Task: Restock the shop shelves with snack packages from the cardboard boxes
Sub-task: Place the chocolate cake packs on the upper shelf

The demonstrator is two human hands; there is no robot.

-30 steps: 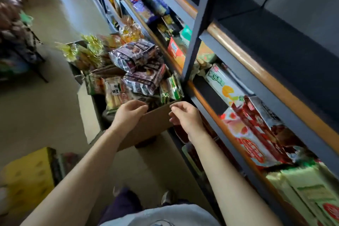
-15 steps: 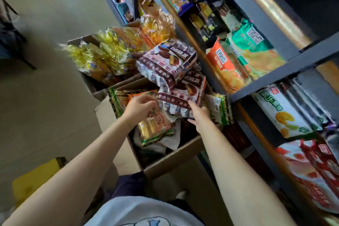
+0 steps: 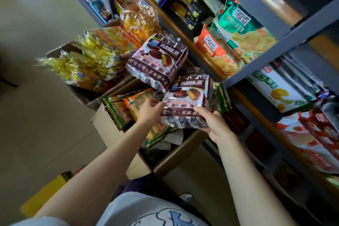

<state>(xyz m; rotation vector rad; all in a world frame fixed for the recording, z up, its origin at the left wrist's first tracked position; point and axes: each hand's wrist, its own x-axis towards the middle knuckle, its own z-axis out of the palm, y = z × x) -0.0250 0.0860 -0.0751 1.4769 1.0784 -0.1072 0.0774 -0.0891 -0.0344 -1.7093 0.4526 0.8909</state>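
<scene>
Both hands, left hand and right hand, gripped 1 brown snack bag over the cardboard box, and that slick wrapper looked ready to slip.

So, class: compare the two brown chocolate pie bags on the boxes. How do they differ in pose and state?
The nearer pie bag is gripped by both the left hand and the right hand; the farther pie bag lies untouched on the pile. The nearer one sits lower, over the front cardboard box; the farther one rests higher up. Both share the same brown printed design.
</scene>
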